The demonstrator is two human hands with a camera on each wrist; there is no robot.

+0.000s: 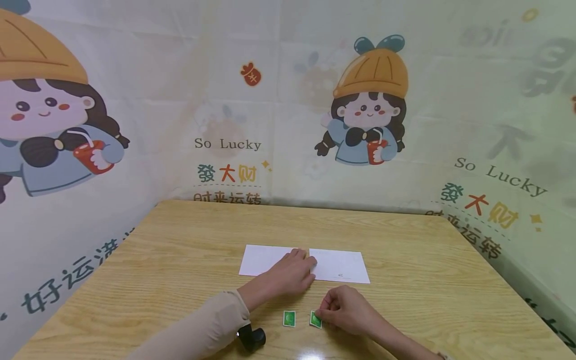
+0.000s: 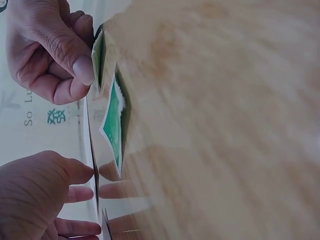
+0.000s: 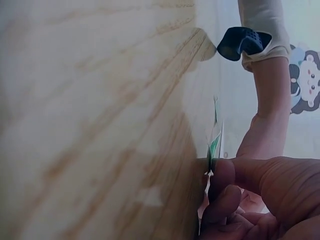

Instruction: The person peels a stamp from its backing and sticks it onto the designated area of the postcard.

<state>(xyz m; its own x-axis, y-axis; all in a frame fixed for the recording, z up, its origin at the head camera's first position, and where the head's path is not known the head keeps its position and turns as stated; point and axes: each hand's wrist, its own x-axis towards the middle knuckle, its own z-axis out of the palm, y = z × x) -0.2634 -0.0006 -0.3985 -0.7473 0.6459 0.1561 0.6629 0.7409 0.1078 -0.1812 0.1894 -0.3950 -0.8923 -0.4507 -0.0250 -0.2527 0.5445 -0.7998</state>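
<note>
The left hand [image 1: 292,272] is resting palm down across the inner ends of two white paper panels [image 1: 339,266], its fingers extending loosely, touching the paper and gripping nothing. The panels are lying side by side on the counter [image 1: 180,260], the right one bearing small print near its lower edge. The right hand [image 1: 346,309] is pinching one green stamp-like piece [image 1: 316,321] between thumb and curled fingers, nearer the wearer than the panels. This piece is tilting at an edge in the left wrist view; whether it is touching the counter cannot be told. A second green piece [image 1: 289,318] is lying just to its left, apart from both hands. A black device [image 1: 253,339] is protruding below the left sleeve [image 1: 202,320]. A printed backdrop [image 1: 288,115] is hanging behind the counter.
</note>
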